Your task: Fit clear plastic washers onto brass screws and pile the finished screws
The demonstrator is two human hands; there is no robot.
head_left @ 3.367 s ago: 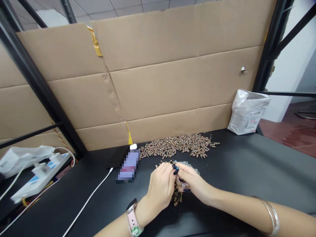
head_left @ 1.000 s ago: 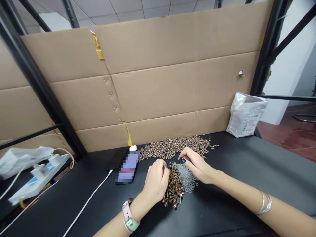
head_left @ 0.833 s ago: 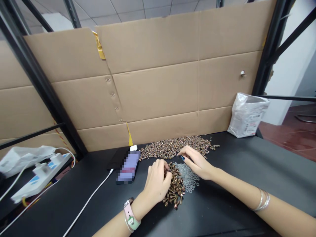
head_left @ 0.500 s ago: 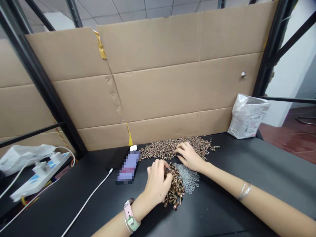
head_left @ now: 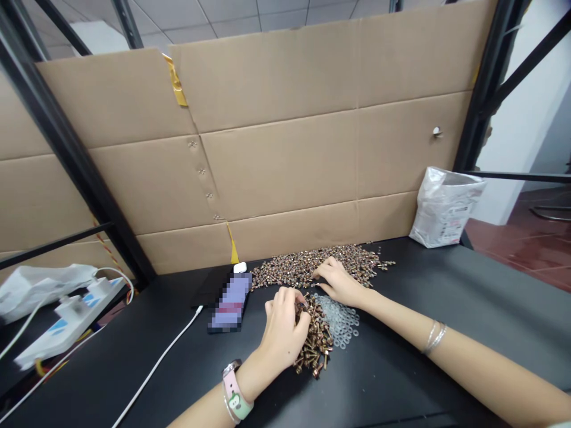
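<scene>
Two hands work on the black bench top (head_left: 446, 309), and everything here sits around the phone (head_left: 231, 302), its screen blurred out. Well left of the phone lies a white power strip (head_left: 66, 318), while a white cable (head_left: 156, 362) runs from the phone toward the bottom edge of the view. Just right of the phone, the left hand (head_left: 283, 330), a pink-strapped watch (head_left: 234, 395) on its wrist, curls down over a small pile of copper-coloured screws (head_left: 317, 342); the fingers are bunched at the pile's edge, and whether they hold any screws is hidden. Further right of the phone, clear plastic washers (head_left: 339, 321) touch that pile. The right hand (head_left: 339, 284) is what has changed: a second ago it hung over the washers, and now it has moved past them, fingers loosely spread on the near edge of a long heap of screws (head_left: 312, 267) behind and right of the phone – nothing shows in its grip. Well right of the phone stands a crumpled white plastic bag (head_left: 444, 208).
</scene>
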